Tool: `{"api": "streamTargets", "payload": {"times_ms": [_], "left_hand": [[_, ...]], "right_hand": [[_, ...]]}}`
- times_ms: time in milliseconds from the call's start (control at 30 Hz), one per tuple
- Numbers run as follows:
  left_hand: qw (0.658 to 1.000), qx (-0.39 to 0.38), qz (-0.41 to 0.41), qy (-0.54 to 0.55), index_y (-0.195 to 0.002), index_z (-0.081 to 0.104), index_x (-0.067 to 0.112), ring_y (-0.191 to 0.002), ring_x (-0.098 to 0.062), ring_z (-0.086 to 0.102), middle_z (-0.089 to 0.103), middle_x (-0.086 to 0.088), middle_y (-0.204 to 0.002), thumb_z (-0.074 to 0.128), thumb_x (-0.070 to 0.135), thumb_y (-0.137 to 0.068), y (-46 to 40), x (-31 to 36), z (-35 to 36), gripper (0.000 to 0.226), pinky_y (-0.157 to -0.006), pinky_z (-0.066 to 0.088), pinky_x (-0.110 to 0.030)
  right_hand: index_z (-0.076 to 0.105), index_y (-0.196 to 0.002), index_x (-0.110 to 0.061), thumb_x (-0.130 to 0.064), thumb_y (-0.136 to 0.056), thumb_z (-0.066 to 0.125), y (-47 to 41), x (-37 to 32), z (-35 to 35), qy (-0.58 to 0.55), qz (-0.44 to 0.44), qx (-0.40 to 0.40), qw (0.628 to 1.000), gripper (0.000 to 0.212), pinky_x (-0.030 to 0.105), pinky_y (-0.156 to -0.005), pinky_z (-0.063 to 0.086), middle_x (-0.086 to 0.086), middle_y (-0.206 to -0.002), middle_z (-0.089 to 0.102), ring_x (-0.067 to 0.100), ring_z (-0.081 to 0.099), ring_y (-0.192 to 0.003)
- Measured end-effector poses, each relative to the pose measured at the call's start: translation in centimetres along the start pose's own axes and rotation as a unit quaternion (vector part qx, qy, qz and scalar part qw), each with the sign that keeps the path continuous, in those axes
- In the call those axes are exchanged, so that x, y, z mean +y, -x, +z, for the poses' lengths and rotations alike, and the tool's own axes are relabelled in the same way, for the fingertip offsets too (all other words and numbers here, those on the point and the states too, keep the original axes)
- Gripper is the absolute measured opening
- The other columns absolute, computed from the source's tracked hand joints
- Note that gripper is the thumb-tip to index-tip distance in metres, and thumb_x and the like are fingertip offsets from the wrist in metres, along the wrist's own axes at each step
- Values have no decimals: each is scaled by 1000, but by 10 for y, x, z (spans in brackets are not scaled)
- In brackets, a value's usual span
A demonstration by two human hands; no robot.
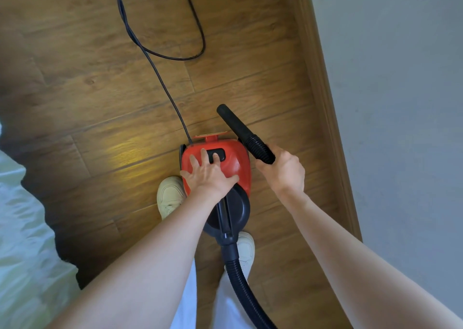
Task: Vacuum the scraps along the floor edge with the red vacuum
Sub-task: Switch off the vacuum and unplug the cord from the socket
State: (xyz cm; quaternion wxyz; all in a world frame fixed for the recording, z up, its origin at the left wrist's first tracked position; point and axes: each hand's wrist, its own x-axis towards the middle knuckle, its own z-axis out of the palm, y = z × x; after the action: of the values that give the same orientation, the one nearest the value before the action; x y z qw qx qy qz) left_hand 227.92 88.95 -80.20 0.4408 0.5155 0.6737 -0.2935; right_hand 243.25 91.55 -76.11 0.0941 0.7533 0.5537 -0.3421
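Head view shows the red vacuum [233,163] on the floor [100,90] by the person's feet, left hand [209,176] flat on its hard shell, right hand [284,172] gripping the stiff, probably light nozzle [240,129].

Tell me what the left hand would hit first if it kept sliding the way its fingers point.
The left hand lies flat on the red vacuum, fingers pointing up-frame. First would likely be the black switch its fingertips already reach, then the power cord beyond.
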Motion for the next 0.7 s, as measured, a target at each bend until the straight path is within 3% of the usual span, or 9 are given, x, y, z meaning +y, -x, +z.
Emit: {"api": "streamTargets", "payload": {"times_ms": [367,700], "left_hand": [[999,17,15,23,-153,4,30,-146,-33,-6,-10,0,-161,33,67,-87,12,-8,11,81,-112,16,-61],[988,129,87,-3,-151,18,24,-146,-30,10,10,-6,-160,30,58,-94,22,-20,11,68,-112,19,-54]], "right_hand": [[61,-113,-21,-37,-87,60,4,6,2,-4,-5,9,1000,30,28,-62,44,-6,-78,60,17,57,-70],[62,-110,-21,-38,-87,60,4,0,-1,6,5,10,1000,28,30,-63,47,-4,-78,62,19,60,-71]]}}
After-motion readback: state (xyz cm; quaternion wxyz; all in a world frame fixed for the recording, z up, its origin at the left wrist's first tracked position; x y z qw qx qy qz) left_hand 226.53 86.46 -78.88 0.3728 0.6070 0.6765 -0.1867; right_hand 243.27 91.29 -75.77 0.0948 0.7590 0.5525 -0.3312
